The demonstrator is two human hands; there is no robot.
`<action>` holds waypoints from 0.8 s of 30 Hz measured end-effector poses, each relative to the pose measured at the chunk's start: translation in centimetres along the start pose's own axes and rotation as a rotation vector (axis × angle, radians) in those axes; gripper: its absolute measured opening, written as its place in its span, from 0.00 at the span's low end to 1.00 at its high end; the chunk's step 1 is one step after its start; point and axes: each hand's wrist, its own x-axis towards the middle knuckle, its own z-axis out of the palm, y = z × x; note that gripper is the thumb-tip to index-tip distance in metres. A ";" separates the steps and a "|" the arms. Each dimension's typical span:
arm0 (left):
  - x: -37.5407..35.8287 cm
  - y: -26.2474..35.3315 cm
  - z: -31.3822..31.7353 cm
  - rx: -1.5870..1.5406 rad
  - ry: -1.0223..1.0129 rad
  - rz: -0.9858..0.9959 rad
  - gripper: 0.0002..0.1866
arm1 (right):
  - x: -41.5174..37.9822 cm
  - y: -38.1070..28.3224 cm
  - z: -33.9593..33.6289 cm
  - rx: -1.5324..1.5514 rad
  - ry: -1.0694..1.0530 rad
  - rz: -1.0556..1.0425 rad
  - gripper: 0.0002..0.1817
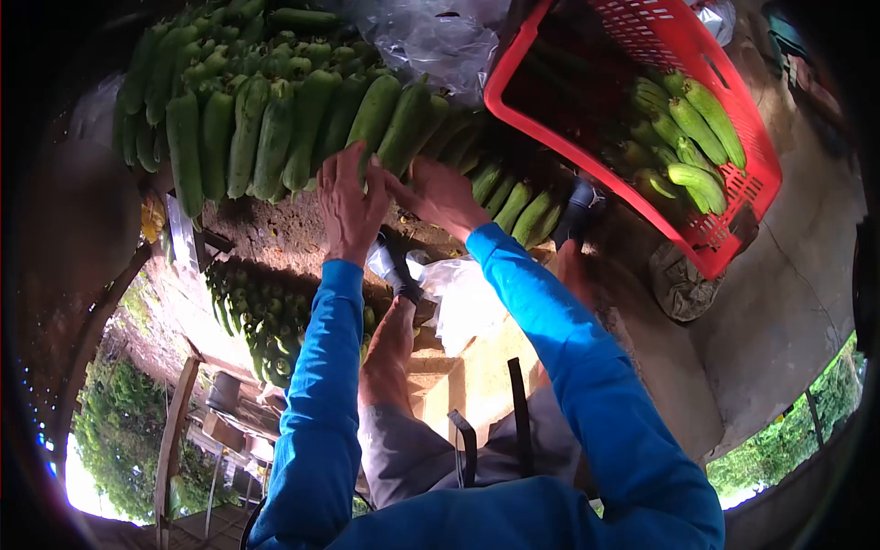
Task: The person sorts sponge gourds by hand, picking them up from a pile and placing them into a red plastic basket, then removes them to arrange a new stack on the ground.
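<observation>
My left hand [353,206] is at the front edge of a stacked pile of long green cucumbers [273,137]. Its fingers are closed round the lower end of one cucumber [374,108], which leans against the row. Close beside it, my right hand [442,197] has its thumb stretched toward the left hand and its fingers curled at the lower end of the neighbouring cucumber [404,126]. The tips of the right fingers are partly hidden by the cucumbers and shade. More cucumbers [518,206] lie in a row just right of the right hand.
A red plastic crate [632,197] with several cucumbers inside stands tilted at the upper right. Clear plastic sheeting [431,46] lies behind the pile. Another heap of green produce [261,316] is at lower left, and a plastic bag [458,298] lies between my feet.
</observation>
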 end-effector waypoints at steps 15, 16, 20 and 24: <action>9.4 19.4 12.3 0.033 -0.225 0.255 0.09 | 9.2 24.9 -18.4 -0.193 0.701 -0.238 0.24; 9.5 19.6 12.8 0.030 -0.211 0.306 0.12 | 10.8 25.8 -18.3 -0.574 0.815 -0.412 0.28; 9.7 20.1 12.3 0.080 -0.278 0.150 0.13 | 15.4 23.9 -18.4 -0.489 0.646 -0.435 0.30; 10.1 20.2 12.0 0.122 -0.355 0.153 0.15 | 19.0 22.8 -16.3 -0.885 0.404 -0.011 0.35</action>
